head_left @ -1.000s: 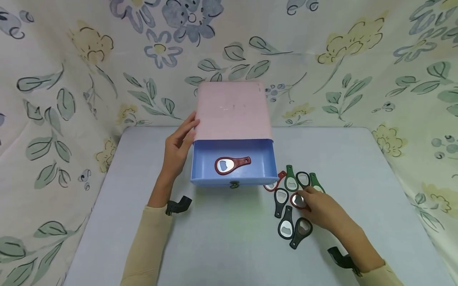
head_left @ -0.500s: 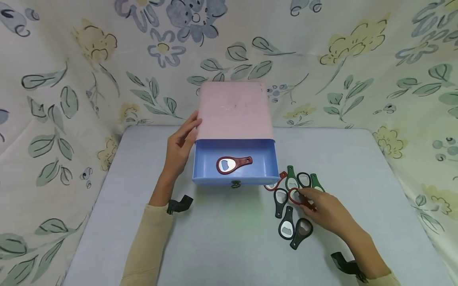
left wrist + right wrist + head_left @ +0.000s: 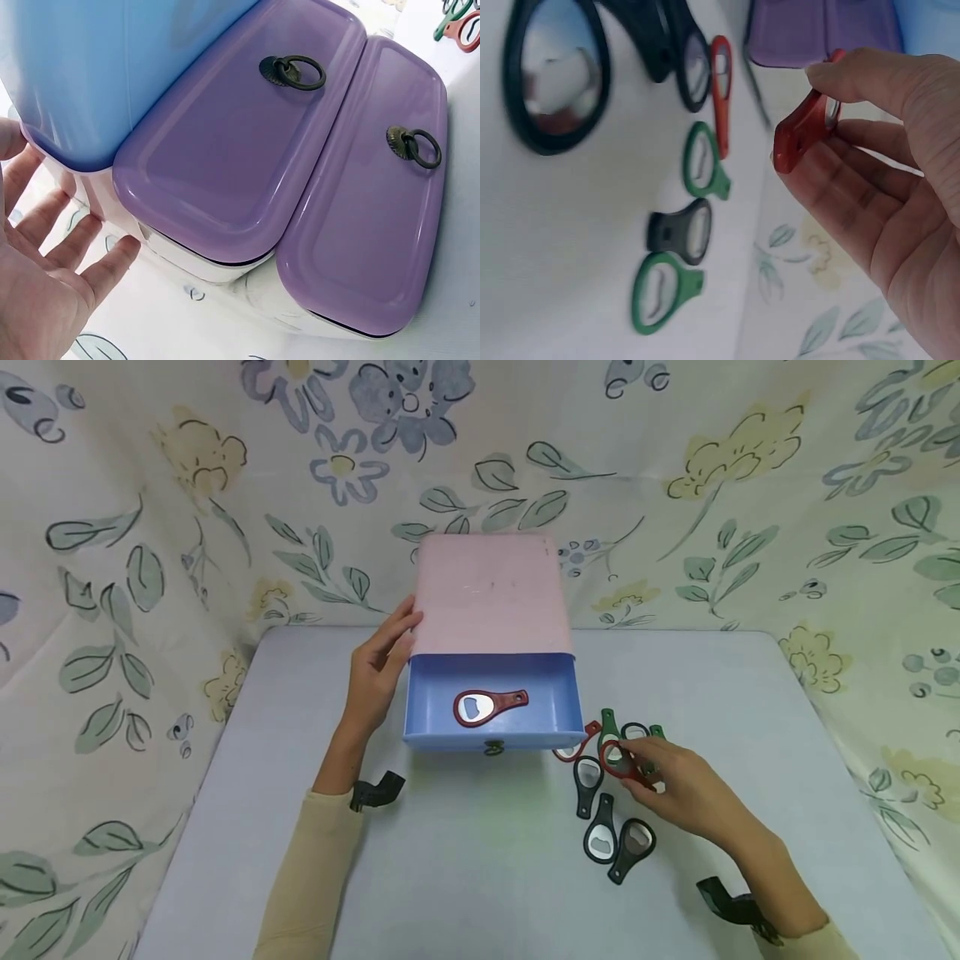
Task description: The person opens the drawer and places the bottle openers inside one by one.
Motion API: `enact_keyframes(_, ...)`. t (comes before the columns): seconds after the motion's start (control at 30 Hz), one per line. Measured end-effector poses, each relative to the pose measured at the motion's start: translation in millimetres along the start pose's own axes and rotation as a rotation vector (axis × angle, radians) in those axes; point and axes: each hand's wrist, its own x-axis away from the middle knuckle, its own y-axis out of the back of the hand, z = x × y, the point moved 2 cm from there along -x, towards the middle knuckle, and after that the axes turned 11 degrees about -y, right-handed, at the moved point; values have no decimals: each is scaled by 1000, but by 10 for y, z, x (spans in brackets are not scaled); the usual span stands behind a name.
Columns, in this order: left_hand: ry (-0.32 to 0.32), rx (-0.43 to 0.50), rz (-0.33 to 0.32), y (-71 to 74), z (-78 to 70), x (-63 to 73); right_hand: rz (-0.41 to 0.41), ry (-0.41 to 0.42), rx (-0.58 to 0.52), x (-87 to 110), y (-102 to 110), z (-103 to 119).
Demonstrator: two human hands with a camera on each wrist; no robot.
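Note:
In the head view a drawer box with a pink top (image 3: 491, 597) stands at the table's back, its blue top drawer (image 3: 431, 693) pulled out. One red bottle opener (image 3: 504, 702) lies inside that drawer. Straight fingers of my left hand (image 3: 375, 672) rest against the box's left side. My right hand (image 3: 678, 785) pinches another red bottle opener (image 3: 802, 139) between thumb and fingers, raised off the table. Beneath and around it lie several bottle openers: green (image 3: 608, 720), black (image 3: 588, 775) and a red one (image 3: 572, 748) partly covered by the drawer's corner.
Two purple drawer fronts (image 3: 232, 142) with ring pulls sit shut below the blue drawer in the left wrist view. Two black bottle openers (image 3: 600, 839) lie nearest the front. A floral cloth (image 3: 645, 527) hangs behind the white table (image 3: 465, 860).
My right hand has picked up the red bottle opener from among the others and moved it slightly up and toward the drawer. The left hand keeps its place on the box.

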Motion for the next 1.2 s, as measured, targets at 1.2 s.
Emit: enact_keyframes(1.2,6,-7,-6,-3,-18,-4,15,298,131,-457,1177,917)
